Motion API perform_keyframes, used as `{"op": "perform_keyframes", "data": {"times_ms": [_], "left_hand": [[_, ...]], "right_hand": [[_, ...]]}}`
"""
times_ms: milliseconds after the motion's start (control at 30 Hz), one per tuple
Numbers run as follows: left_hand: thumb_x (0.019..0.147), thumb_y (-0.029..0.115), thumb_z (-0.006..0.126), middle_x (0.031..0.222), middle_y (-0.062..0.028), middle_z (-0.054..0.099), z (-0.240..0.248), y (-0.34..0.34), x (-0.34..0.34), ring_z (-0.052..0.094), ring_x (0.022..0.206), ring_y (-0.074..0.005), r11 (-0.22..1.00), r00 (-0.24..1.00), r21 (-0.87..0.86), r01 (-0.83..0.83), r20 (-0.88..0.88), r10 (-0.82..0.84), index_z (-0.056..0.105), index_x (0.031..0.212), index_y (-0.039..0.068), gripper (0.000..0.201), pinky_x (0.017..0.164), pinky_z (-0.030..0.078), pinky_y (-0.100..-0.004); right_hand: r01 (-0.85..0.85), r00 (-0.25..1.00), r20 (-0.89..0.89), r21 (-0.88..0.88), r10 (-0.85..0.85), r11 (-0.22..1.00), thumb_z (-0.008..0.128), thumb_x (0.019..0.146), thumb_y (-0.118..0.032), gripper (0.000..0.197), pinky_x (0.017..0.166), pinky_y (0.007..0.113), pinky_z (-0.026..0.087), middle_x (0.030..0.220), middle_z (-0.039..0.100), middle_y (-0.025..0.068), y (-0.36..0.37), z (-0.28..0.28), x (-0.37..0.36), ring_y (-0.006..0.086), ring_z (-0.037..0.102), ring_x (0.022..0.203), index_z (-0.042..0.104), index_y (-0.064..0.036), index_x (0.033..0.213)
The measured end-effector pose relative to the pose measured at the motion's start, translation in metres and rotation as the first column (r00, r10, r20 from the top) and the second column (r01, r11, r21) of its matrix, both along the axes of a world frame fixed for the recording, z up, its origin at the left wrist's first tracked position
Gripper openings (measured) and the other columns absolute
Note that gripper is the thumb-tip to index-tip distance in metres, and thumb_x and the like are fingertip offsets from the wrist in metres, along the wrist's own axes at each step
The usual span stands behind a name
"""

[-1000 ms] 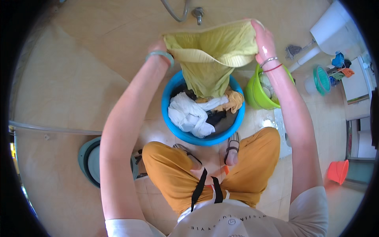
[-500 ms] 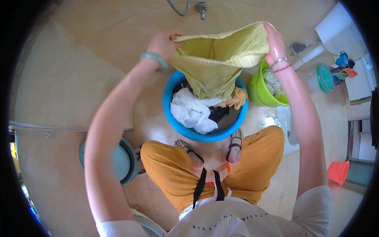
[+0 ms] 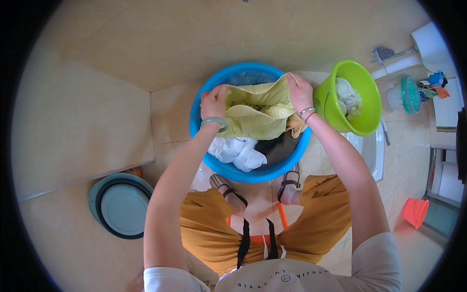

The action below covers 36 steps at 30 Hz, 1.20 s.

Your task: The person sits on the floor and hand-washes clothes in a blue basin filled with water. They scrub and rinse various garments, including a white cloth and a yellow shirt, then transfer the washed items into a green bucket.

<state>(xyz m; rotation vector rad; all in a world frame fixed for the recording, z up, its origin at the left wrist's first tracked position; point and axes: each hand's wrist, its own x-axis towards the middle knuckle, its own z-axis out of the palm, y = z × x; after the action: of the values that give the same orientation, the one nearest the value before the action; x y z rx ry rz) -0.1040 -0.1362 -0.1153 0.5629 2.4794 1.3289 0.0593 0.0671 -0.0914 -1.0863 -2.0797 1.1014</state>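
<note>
A pale yellow-green garment (image 3: 255, 122) with a gathered elastic waistband is stretched between my two hands, its opening spread wide. My left hand (image 3: 214, 103) is closed on the left end of the waistband, a jade-coloured bangle on that wrist. On the other end, my right hand (image 3: 300, 92) grips the band between thumb and fingers. The garment hangs down into a large blue basin (image 3: 258, 178). Inside the basin lie a bunched white cloth (image 3: 238, 154), a dark cloth (image 3: 282, 150) and a tan cloth (image 3: 295, 125). Sudsy water (image 3: 249, 77) shows at its far side.
To the right stands a lime green bucket (image 3: 330, 104) holding whitish cloth, with a white floor pan (image 3: 372, 151) beside it. Grey-green basins (image 3: 96, 204) sit at the left by a wall ledge. A small red bucket (image 3: 415, 212) is at far right.
Both hands have come down and nearer with the garment, from above the basin's far edge to over the basin. The garment now sags lower. The whole view has shifted.
</note>
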Motion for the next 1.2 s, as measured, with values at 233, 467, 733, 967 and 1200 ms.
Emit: {"op": "perform_keyframes", "data": {"times_ms": [233,467,733,967,1200], "left_hand": [[0.09,0.037,0.057,0.136,-0.0089,0.046,-0.067,0.029,0.039,0.062,0.098,-0.0332,0.923,0.915,-0.327,0.2,-0.274,-0.296,0.067,0.112,0.031,0.025,0.081,0.051,-0.0419],[0.09,0.035,0.052,0.146,-0.0108,0.037,-0.113,0.051,0.032,0.062,0.095,-0.0395,0.731,0.847,-0.581,0.359,-0.127,-0.517,0.047,0.133,0.035,0.043,0.08,0.053,-0.0444],[0.091,0.034,0.049,0.143,-0.0174,0.039,-0.165,0.078,0.018,0.058,0.107,-0.0387,0.606,0.848,-0.68,0.414,0.046,-0.528,0.049,0.132,0.031,0.042,0.089,0.05,-0.0424],[0.092,0.038,0.046,0.141,-0.0209,0.041,-0.231,0.087,0.001,0.052,0.115,-0.0394,0.522,0.768,-0.71,0.472,0.042,-0.639,0.051,0.132,0.021,0.043,0.099,0.043,-0.0455],[0.093,0.043,0.045,0.134,-0.0248,0.046,-0.215,0.117,-0.006,0.052,0.117,-0.0374,0.564,0.834,-0.614,0.552,0.398,-0.383,0.056,0.128,0.012,0.048,0.104,0.038,-0.0425]], "right_hand": [[-0.322,0.823,0.525,0.115,0.217,0.94,0.055,0.087,-0.051,0.043,0.068,0.043,0.054,0.09,0.069,0.014,-0.02,-0.086,-0.02,0.033,0.067,0.081,0.06,-0.0247,0.121],[-0.41,0.73,0.644,0.144,0.229,0.901,0.055,0.085,-0.055,0.049,0.062,0.044,0.054,0.083,0.068,0.014,-0.015,-0.151,-0.032,0.0315,0.067,0.077,0.056,-0.0265,0.124],[-0.374,0.571,0.775,-0.048,0.271,0.926,0.051,0.088,-0.05,0.042,0.072,0.046,0.054,0.092,0.069,0.0159,0.001,-0.188,-0.052,0.0341,0.067,0.085,0.062,-0.0224,0.117],[-0.252,0.537,0.782,-0.21,0.318,0.944,0.052,0.084,-0.045,0.046,0.079,0.046,0.052,0.096,0.067,0.02,0.016,-0.219,-0.065,0.0378,0.064,0.092,0.059,-0.015,0.119],[-0.378,0.723,0.635,0.032,0.273,0.925,0.058,0.082,-0.029,0.041,0.083,0.046,0.05,0.107,0.063,0.0185,0.026,-0.27,-0.045,0.0378,0.061,0.097,0.055,-0.0128,0.12]]}}
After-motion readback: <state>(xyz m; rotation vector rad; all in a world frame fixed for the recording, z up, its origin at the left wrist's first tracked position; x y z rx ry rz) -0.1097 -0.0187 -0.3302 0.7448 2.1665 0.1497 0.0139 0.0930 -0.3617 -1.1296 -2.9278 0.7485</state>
